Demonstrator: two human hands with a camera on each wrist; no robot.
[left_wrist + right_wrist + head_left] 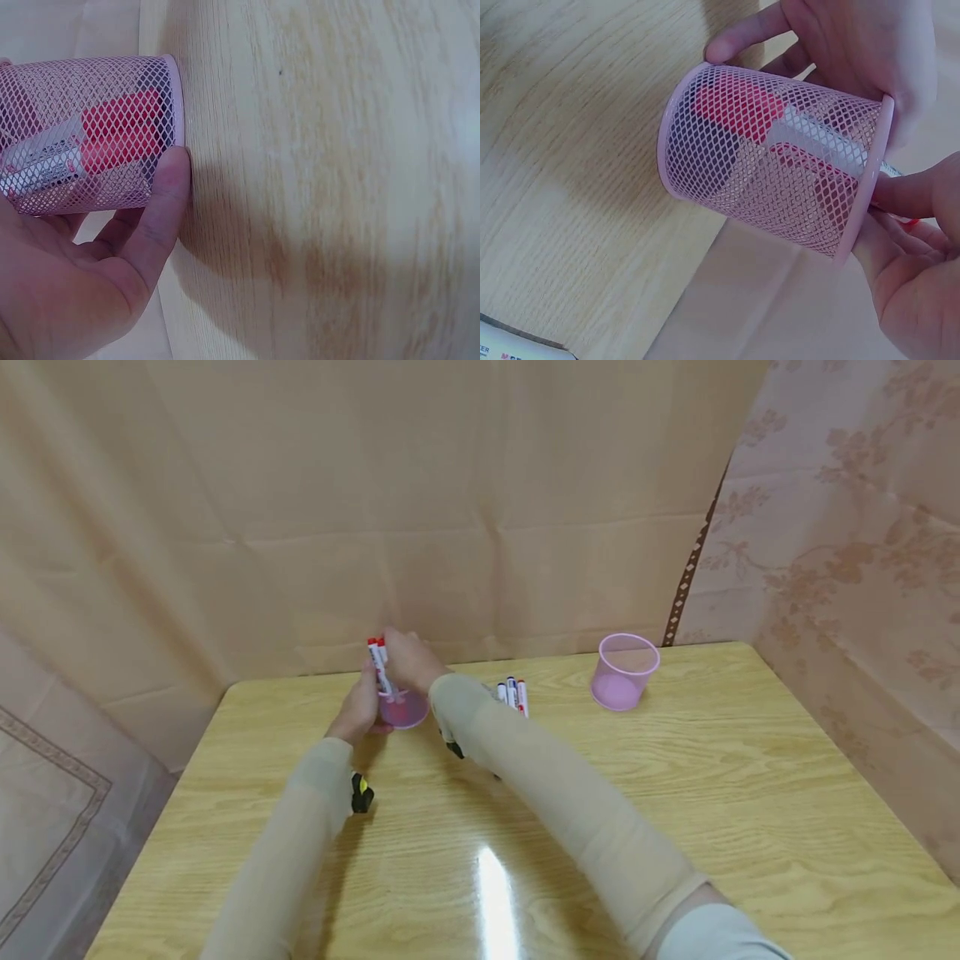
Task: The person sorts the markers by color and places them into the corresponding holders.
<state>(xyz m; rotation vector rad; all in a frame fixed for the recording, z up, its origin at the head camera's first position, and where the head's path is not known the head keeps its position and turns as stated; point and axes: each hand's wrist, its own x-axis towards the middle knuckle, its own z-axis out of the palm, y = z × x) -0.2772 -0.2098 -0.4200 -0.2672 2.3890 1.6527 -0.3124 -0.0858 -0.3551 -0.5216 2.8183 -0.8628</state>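
Observation:
A pink mesh pen cup (pixel 772 161) stands near the table's back edge, holding markers with red caps (pixel 120 131) pointing down inside the mesh. My left hand (pixel 358 706) holds this cup from its left side, a fingertip by the base rim. White marker barrels (pixel 378 664) with red ends stick up above the rim. My right hand (pixel 922 262) is at the cup's mouth, thumb and fingers pinching a marker whose red end shows a little. In the head view the right hand (pixel 411 660) hides part of the cup.
More markers (pixel 512 693) with blue and red ends lie on the wooden table (pixel 712 810), partly behind the right forearm. Toward the back right stands a second pink mesh cup (pixel 624 672). A beige curtain (pixel 337 527) hangs behind the table.

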